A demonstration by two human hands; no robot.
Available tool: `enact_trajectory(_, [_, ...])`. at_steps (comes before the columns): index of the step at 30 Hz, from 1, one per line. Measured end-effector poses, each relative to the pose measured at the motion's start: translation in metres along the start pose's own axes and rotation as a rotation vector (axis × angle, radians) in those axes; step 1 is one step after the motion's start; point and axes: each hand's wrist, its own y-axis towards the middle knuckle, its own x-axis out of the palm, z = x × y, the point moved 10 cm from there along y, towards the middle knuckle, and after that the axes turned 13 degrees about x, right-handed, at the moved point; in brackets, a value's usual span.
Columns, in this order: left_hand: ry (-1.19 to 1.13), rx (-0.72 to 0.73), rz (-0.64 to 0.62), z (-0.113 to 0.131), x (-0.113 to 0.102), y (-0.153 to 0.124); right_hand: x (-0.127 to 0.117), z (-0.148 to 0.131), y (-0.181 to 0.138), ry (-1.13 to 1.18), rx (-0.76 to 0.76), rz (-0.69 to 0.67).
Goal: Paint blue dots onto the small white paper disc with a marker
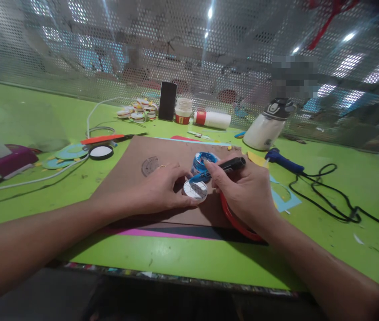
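Observation:
My left hand (157, 185) grips a small white disc (195, 191) by its edge, thumb in front and fingers behind. Thin dark lines cross the disc's top face. In my right hand (247, 189) is a blue-and-black marker (231, 166), its tip pointing down to the disc's far edge; whether it touches cannot be made out. A roll of blue tape (198, 164) stands just behind the disc. The clear protractor (150, 166) lies beyond my left hand on a brown board (125, 167). Partly hidden under my right hand is a red ring-shaped thing (231, 218).
To the right, a blue-handled tool (284, 161) trails a black cord near a white bottle (262, 132). An orange cutter (102, 139), a round black-rimmed lid (100, 152) and a purple power strip (7, 167) lie left. Paper cups (183, 111) and a phone (167, 101) stand behind.

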Motion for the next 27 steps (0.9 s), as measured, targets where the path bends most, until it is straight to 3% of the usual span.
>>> enact_trajectory(7, [0.001,-0.01,-0.018,-0.001,0.002,0.0,-0.005,0.002,0.0,0.0,0.039,0.044])
enact_trajectory(12, [0.022,-0.043,-0.019,-0.002,0.0,-0.002,-0.027,0.001,0.0,0.062,0.055,0.212])
enact_trajectory(19, [0.034,-0.063,-0.003,-0.005,-0.002,-0.003,-0.019,0.009,0.004,0.002,0.092,0.127])
enact_trajectory(27, [0.03,-0.176,-0.051,-0.014,0.002,-0.007,-0.007,-0.006,0.004,0.097,-0.022,0.017])
